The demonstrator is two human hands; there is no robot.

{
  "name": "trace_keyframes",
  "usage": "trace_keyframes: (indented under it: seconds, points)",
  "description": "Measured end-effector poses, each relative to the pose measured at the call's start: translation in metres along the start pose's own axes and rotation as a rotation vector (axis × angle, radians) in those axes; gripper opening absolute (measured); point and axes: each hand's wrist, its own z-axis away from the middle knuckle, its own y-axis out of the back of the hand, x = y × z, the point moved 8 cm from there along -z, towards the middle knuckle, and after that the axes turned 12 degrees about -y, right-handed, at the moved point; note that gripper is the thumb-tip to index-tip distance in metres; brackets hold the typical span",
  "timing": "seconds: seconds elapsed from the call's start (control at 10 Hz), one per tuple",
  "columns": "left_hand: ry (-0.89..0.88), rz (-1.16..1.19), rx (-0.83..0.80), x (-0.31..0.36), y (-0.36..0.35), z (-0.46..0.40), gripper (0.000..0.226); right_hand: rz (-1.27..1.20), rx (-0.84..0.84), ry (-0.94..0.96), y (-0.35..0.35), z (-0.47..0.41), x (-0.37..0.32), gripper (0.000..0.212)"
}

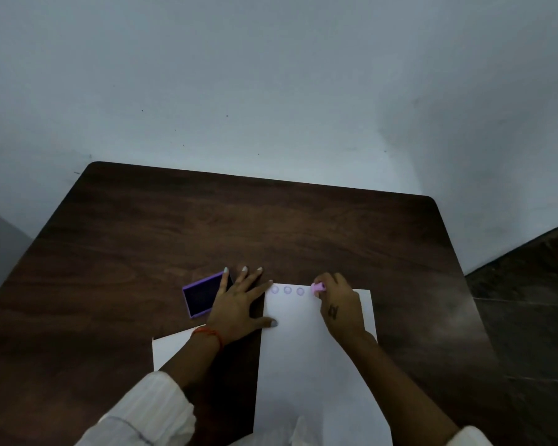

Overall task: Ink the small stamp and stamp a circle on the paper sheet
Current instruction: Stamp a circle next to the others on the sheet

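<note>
A white paper sheet (303, 355) lies on the dark wooden table (239, 226). Three purple stamped circles (287, 290) run in a row along its top edge. My right hand (339, 304) is shut on the small pink stamp (317, 287), which is pressed down on the paper just right of the third circle. My left hand (239, 300) lies flat with fingers spread, thumb and fingertip on the sheet's left edge. The purple ink pad (200, 296) sits open to the left of the sheet, partly under my left fingers.
A second white sheet (171, 349) pokes out under my left forearm. The table's far edge meets a pale wall (271, 91). Dark floor (529, 300) shows past the table's right edge.
</note>
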Motion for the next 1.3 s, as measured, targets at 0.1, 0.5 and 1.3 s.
trace_keyframes:
  seconds: [0.1, 0.5, 1.3]
  points:
    - [-0.001, 0.002, 0.006, 0.001, 0.001, 0.000, 0.096, 0.051, -0.040, -0.006, -0.003, 0.000, -0.004, 0.014]
    - [0.012, 0.012, -0.025, 0.000, -0.001, 0.001, 0.089, 0.277, -0.135, 0.005, -0.013, -0.002, -0.017, 0.028]
    - [-0.013, -0.039, 0.011, -0.004, -0.005, 0.000, 0.088, 0.313, -0.103, 0.372, -0.019, -0.008, -0.014, 0.036]
